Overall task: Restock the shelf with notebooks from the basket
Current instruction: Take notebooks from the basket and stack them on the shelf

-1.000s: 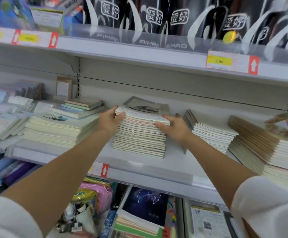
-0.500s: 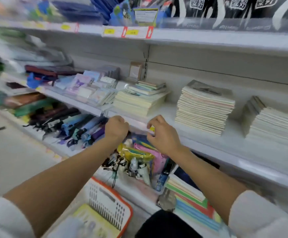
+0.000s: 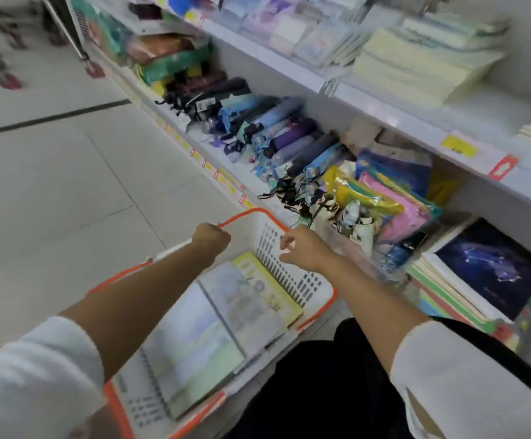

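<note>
Lowered from the shelf edge, the left hand (image 3: 210, 239) and right hand (image 3: 303, 251) are pictured over the orange-rimmed basket (image 3: 324, 307), each grip curled, on what cannot be told, while notebooks (image 3: 226, 315) are left inside and stacks are already set on the shelf (image 3: 381, 110).

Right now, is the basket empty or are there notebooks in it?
Not empty. Notebooks lie flat inside the basket, covering its floor; how deep the pile goes cannot be told.

White basket (image 3: 289, 282), orange rim, sat beneath fingers (image 3: 286, 245); pastel notebooks (image 3: 220, 315) lay flat inside, below fingers.
</note>
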Demonstrator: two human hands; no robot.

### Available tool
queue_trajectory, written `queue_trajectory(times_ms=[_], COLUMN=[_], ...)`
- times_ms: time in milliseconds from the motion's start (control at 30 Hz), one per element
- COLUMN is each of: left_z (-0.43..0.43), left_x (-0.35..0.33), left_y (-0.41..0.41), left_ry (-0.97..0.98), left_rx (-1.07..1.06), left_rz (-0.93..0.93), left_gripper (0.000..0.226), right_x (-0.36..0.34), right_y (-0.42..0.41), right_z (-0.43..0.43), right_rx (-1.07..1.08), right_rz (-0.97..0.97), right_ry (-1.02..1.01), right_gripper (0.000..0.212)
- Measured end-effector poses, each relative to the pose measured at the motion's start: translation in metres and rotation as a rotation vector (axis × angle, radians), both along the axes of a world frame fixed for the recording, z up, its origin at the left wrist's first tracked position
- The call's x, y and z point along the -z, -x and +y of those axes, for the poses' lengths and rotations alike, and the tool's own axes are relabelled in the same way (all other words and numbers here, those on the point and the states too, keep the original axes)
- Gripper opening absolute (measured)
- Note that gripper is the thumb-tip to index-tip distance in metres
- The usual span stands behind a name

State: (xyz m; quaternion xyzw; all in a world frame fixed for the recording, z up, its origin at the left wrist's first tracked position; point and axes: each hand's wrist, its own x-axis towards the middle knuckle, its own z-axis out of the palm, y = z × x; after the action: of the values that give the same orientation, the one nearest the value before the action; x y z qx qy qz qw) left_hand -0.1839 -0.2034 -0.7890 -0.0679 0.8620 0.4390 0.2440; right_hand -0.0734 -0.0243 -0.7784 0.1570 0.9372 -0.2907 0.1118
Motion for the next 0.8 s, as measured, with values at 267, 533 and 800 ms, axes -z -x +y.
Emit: queue_trajectory(times_ms=[267,533,800], left_z=[-0.083,-0.150,-0.129], left_x=[0.125,0.196,0.228], left_y=[-0.003,-0.054,-0.063], left_ry=[0.018,0.314,0.099], left_rx=[-0.250,-0.135,-0.434], left_rz=[-0.357,-0.673,-0.622], left_gripper=[0.030,0.037,0.064], right_x=[0.099,0.162,0.212], right_y=[0.003,0.021,0.018], right_z=[-0.006,-0.019,-0.024], right_rx=[-0.006,-0.020,0.133], right_rz=[-0.518,-0.614,-0.703], right_ry=[0.147,0.171,0.343], right_gripper=[0.040,0.066,0.091])
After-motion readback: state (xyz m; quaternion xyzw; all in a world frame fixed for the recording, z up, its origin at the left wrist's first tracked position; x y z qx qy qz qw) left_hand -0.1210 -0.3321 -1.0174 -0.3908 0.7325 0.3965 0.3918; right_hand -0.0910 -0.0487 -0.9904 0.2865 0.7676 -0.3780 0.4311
